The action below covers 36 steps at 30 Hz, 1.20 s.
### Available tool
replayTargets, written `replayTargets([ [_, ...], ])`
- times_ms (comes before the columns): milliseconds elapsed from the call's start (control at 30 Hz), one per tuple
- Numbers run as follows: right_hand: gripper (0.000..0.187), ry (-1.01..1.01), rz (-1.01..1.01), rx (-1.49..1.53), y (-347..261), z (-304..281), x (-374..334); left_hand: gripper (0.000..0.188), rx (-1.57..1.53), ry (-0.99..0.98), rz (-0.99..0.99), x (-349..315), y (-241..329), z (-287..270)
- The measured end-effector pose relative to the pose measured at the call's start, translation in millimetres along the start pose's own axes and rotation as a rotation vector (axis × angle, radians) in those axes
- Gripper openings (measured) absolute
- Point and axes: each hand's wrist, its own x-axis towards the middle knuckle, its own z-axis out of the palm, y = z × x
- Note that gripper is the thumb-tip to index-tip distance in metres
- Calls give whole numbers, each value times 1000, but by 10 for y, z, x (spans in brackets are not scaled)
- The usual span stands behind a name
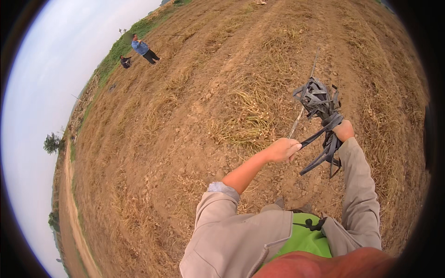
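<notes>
A tangled bundle of flat black tape, like drip-irrigation tape (318,98), is held up in front of me at the right. My right hand (344,131) is closed around its narrow middle, and loose loops hang down below the grip. From the bundle a taut strip runs to my left hand (283,150), which pinches it between thumb and fingers. Behind the bundle, a thin straight line (297,122) stretches away over the soil; whether it joins the bundle cannot be made out.
Dry pulled plants (250,118) lie in rows over the brown soil around me. Two people are far off at the upper left, one standing in a blue top (141,47), one low down in dark clothes (125,61). A dirt track (74,208) runs along the left.
</notes>
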Motion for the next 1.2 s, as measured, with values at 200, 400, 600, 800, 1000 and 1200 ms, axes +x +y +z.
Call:
replayTargets([
  [200, 20, -508, -184, 995, 9, -213, -195, 33, 63, 6, 139, -5, -648, 235],
  [400, 24, -564, -1009, -746, -643, -37, -559, 41, 852, 158, 171, 448, -388, -699],
  [600, 17, -150, -307, -1090, -488, -18, -361, 47, 744, 206, 99, 220, 127, -718],
  [800, 18, -46, -49, 290, -96, -344, -64, 38, -354, -75, -114, -112, -135, 74],
  [1000, 19, -586, -894, 285, -519, -353, -386, 40, -130, 362, 543, 65, -458, -46],
  [1200, 21, -436, -793, -1115, -874, 81, -725, 52, 839, 244, 131, 176, -266, -942],
])
